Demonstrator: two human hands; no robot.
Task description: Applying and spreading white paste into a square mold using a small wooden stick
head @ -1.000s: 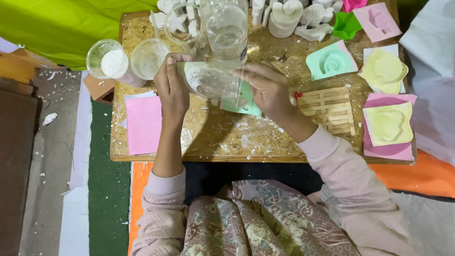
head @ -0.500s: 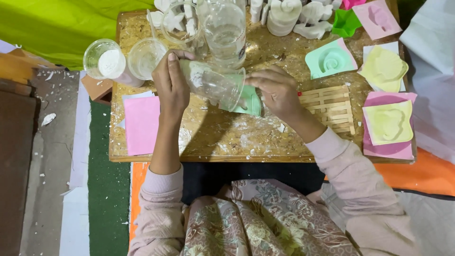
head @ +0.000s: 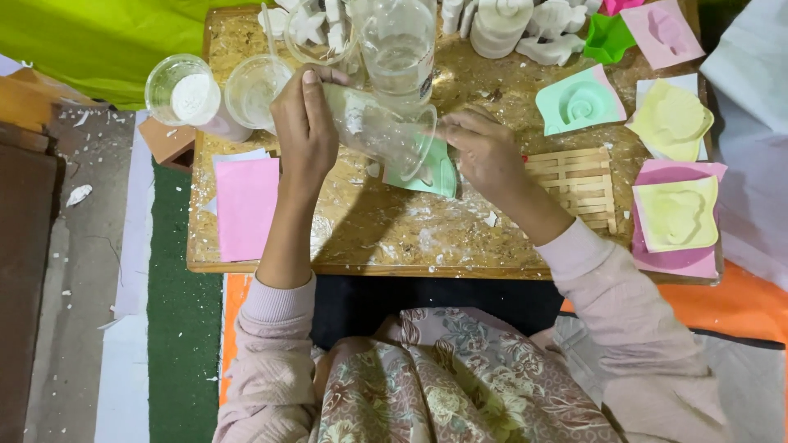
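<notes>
- A clear plastic cup (head: 379, 131) is held tilted on its side by the left hand (head: 305, 123), whose fingers are clamped round the cup's base end; its mouth is turned down and to the right.
- The cup's mouth is held directly over a mint-green mould (head: 427, 174), which lies flat on the wooden board (head: 386, 234).
- The right hand (head: 486, 152) is laid at the mould's right edge, fingers drawn together and pointed toward the cup's rim; whether anything is pinched cannot be told.
- A pink rectangular sheet (head: 246, 207) is seen left of the left forearm, on white paper.
- Two round clear tubs (head: 185, 94) are set at the board's upper left, one with a white disc inside.
- A tall clear jar (head: 400, 45) stands just behind the cup.
- A slatted wooden mat (head: 579, 184) lies beside the right wrist.
- A mint shell mould (head: 579, 100), yellow moulds (head: 673, 215) on pink squares, and white cast figures (head: 502, 25) are spread along the right and far edges.
</notes>
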